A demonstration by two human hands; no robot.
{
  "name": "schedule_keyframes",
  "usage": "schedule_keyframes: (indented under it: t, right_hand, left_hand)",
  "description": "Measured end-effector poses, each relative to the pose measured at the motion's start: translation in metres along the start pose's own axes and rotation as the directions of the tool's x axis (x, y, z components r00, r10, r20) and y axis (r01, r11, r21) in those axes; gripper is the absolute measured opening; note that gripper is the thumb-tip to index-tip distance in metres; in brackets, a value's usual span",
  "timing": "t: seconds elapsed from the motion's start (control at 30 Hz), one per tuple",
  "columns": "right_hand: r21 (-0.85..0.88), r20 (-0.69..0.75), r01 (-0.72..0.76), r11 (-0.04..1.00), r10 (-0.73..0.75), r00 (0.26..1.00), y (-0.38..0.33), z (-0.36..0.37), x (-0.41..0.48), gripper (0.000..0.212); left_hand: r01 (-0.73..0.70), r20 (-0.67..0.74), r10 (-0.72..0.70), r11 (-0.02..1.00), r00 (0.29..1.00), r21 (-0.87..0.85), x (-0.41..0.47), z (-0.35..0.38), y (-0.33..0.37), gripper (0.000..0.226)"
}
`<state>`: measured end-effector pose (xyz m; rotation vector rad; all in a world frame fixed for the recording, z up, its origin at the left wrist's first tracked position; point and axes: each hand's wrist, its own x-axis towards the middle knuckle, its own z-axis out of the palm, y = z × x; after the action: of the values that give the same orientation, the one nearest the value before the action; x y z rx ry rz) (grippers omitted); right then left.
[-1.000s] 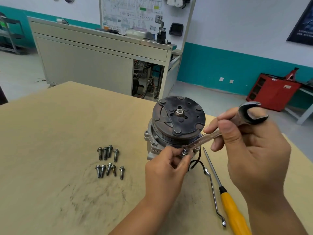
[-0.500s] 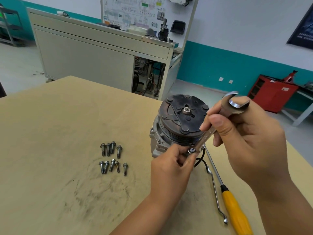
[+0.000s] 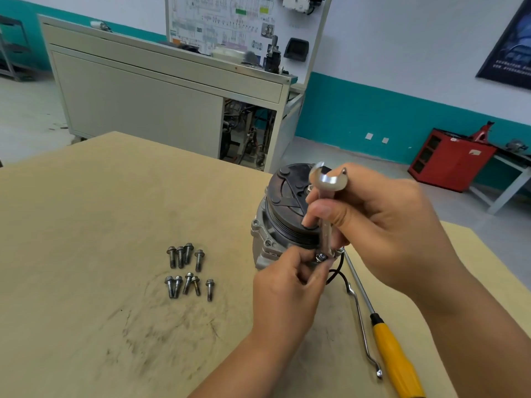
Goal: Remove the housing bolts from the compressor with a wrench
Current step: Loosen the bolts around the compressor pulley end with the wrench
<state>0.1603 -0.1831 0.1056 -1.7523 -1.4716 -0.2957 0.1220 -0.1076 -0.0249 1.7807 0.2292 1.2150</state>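
Compressor [image 3: 283, 214] sits on the bench [image 3: 86, 211], right of centre, far from the near edge, tilted so its round face points up and towards the camera. The face is a dark, rusty-brown clutch plate with raised round rivets and a small nut at the hub; below it is a black grooved pulley, then a dull silver cast housing with bolt ears on the flange. One wrench [image 3: 328, 182], bright steel and open-ended, stands nearly upright in front of the pulley, with its free jaw end up top and its lower end down on one bolt [image 3: 320, 256] at the near flange. Right hand [image 3: 388, 225] is curled round the wrench shaft, thumb across the near side. Left hand [image 3: 287, 288] pinches thumb and forefinger at the bolt and the wrench's lower end. Nine loose bolts [image 3: 180, 257] lie on the bench left of the compressor: four in the far row, five in the near row, all flanged hex heads. One screwdriver [image 3: 396, 360] with a yellow handle lies near right, one bent metal rod [image 3: 363, 326] just left of it. One black wire [image 3: 336, 275] loops out under the compressor.
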Motion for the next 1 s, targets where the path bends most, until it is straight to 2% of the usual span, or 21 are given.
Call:
schedule_keyframes:
  t: [0.3, 0.43, 0.6, 0.7, 0.8, 0.87, 1.0]
  right_hand:
    - [0.079, 0.01, -0.092, 0.993, 0.092, 0.996, 0.0, -0.007, -0.006, 0.017]
    - [0.118, 0.052, -0.138, 0.983, 0.132, 0.99, -0.001, -0.009, -0.01, 0.017]
    - [0.181, 0.115, -0.172, 0.968, 0.153, 0.982, -0.001, -0.012, -0.013, 0.022]
    - [0.116, 0.117, -0.154, 0.981, 0.141, 0.983, -0.001, -0.011, -0.017, 0.036]
    - [-0.027, 0.074, -0.13, 0.991, 0.132, 0.988, -0.001, -0.011, -0.022, 0.019]
    - [-0.125, 0.057, -0.114, 0.986, 0.122, 0.991, -0.002, -0.012, -0.023, 0.016]
    - [-0.18, 0.058, -0.152, 0.972, 0.165, 0.985, -0.008, -0.019, -0.026, 0.009]
  left_hand:
    - [0.072, 0.027, -0.071, 0.995, 0.997, -0.066, -0.001, 0.0, -0.003, 0.012]
    - [0.121, 0.033, -0.118, 0.987, 0.993, -0.108, -0.001, -0.001, -0.003, 0.022]
    - [0.133, 0.052, -0.128, 0.985, 0.99, -0.108, 0.001, -0.004, -0.002, 0.021]
    - [0.114, 0.054, -0.109, 0.988, 0.993, -0.108, 0.001, -0.005, -0.003, 0.017]
    - [0.084, 0.06, -0.078, 0.991, 0.995, -0.103, 0.001, -0.005, -0.003, 0.014]
    - [0.069, 0.056, -0.063, 0.992, 0.996, -0.105, 0.002, -0.005, -0.003, 0.016]
    - [0.09, 0.068, -0.082, 0.987, 0.994, -0.131, 0.002, -0.006, -0.003, 0.013]
